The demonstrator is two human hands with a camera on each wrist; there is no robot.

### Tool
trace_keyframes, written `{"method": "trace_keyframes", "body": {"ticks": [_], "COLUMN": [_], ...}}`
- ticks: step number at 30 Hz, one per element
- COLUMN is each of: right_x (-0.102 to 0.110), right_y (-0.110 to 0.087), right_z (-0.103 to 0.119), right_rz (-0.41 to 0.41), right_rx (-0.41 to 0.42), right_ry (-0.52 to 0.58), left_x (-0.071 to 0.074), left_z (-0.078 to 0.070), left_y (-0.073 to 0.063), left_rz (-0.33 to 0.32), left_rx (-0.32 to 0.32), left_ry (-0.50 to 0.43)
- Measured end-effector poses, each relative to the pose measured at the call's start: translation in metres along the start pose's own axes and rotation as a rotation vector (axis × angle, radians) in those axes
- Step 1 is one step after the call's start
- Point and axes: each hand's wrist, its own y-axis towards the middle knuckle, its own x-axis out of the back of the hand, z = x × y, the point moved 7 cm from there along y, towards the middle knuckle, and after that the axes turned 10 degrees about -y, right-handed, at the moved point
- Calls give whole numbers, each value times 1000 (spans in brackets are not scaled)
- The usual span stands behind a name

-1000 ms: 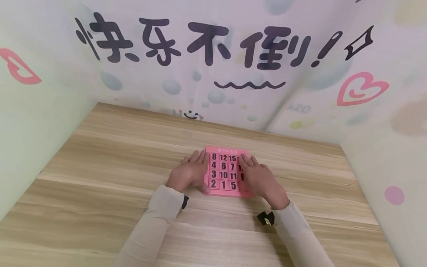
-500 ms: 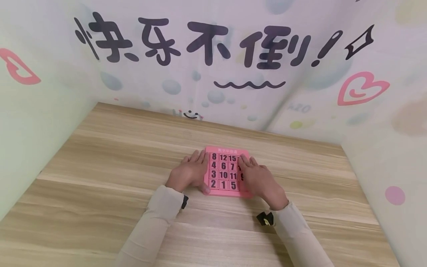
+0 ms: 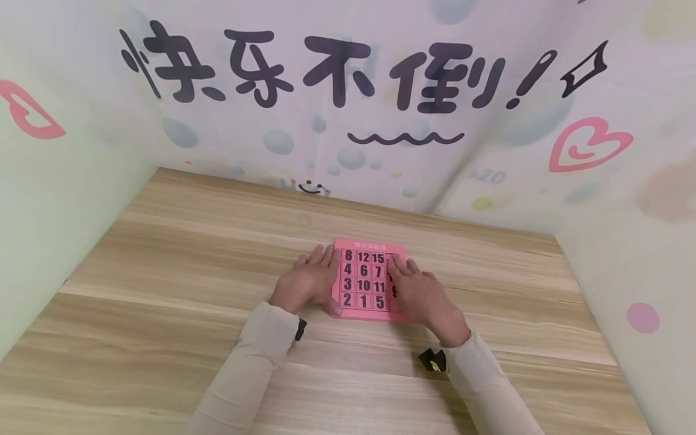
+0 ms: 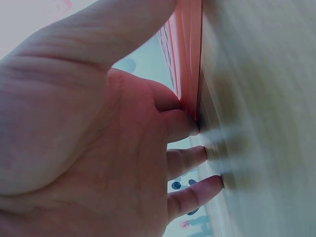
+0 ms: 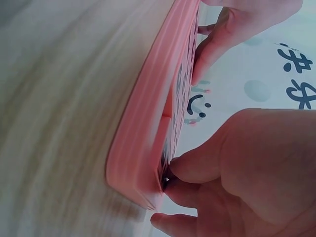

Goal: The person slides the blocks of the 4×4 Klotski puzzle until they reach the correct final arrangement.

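A pink number sliding puzzle point(image 3: 363, 270) lies flat on the table, its black-numbered tiles set in a frame. Along its left side rests my left hand point(image 3: 306, 279), thumb at the near left corner and fingertips by the far left. The left wrist view shows those fingers point(image 4: 185, 163) reaching straight down beside the edge of the board point(image 4: 190, 54). My right hand point(image 3: 425, 293) lies over the right column, fingertips on the tiles, and hides most of them. In the right wrist view, thumb and fingertips of that hand point(image 5: 266, 168) touch tiles near one corner; a gap shows in the frame point(image 5: 133, 143).
The wood-grain table point(image 3: 206, 254) extends around the puzzle. Behind it hangs a printed cloth wall point(image 3: 337, 151) with large black characters, and pale side walls point(image 3: 43, 211) flank the table. Both sleeves are light, with a dark object at each wrist.
My right hand has shifted very slightly toward the near side, and the visible 9 in the right column sits a little lower. The left hand and the board have stayed in place.
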Motion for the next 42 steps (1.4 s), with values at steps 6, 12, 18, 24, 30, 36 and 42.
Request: {"method": "trace_keyframes", "body": {"ticks": [6,12,18,24,30,36,42], "right_x": [3,2,1,0,0,-2,-1], "right_y": [-5,-7,-9,-12,-15,-18,-21], "right_z": [2,5,7,9,10,11,14], "right_rz": [-9,-12,-6,-13,-23,-25,-39], "right_rx": [2,10,10,14,19,28,37], "right_ry": [-3,-14,-32,-59,-65,-75,-84], "left_x": [0,-1,-1,0,0,0,0], "left_z": [1,2,2,1,0,1,1], "left_y": [-1,-1,-2,-2,-2,-2,-2], "left_rz": [-6,-11,-13,-15,-14,-9,-4], "left_rx": [-7,0,1,-5,-10,-4,-7], "left_ry": [-1,-9,-6,12,32,33,57]}}
